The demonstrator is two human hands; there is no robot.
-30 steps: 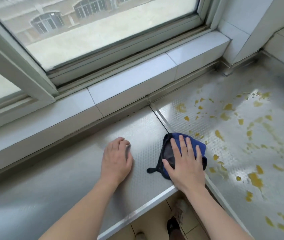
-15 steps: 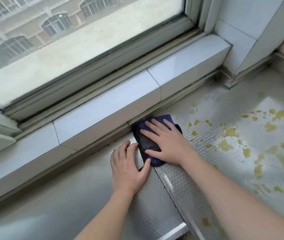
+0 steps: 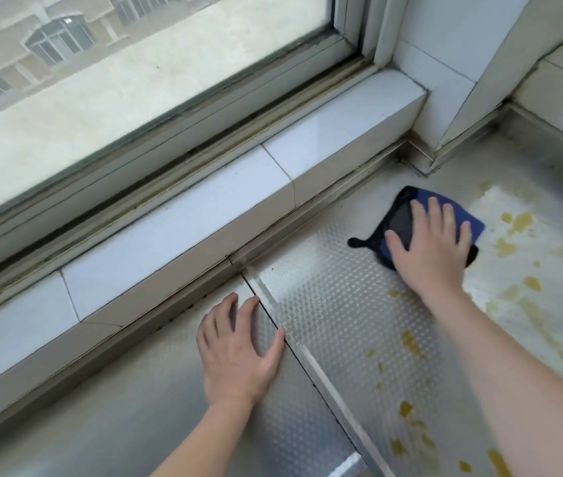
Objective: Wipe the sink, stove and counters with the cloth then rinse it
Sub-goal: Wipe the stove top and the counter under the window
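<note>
- so the right hand (image 3: pixel 431 249) is flat on the blue cloth (image 3: pixel 458 215), fingers spread and straight, pressing it down rather than gripping it
- big change: a second ago the cloth sat near the front edge by the seam (image 3: pixel 273 315), half a second ago it was up at the back of the seam under the tiled sill (image 3: pixel 204 215), and now it's slid right along the back, near the corner by the pillar (image 3: pixel 445 108)
- it's on the textured metal surface (image 3: pixel 335 297), right at the edge of the yellow splatter (image 3: pixel 520 222)
- left hand (image 3: pixel 238 352) lies open, palm down, at the seam between the 2 panels, holding nothing, looks like it's just bracing
- my read: the strip along the back left looks clean, so the wipe is working, but most of the yellow mess to the right and toward the front isn't touched yet
- sink, stove and the rinse aren't in view, so I'd guess the job is far from finished
</note>
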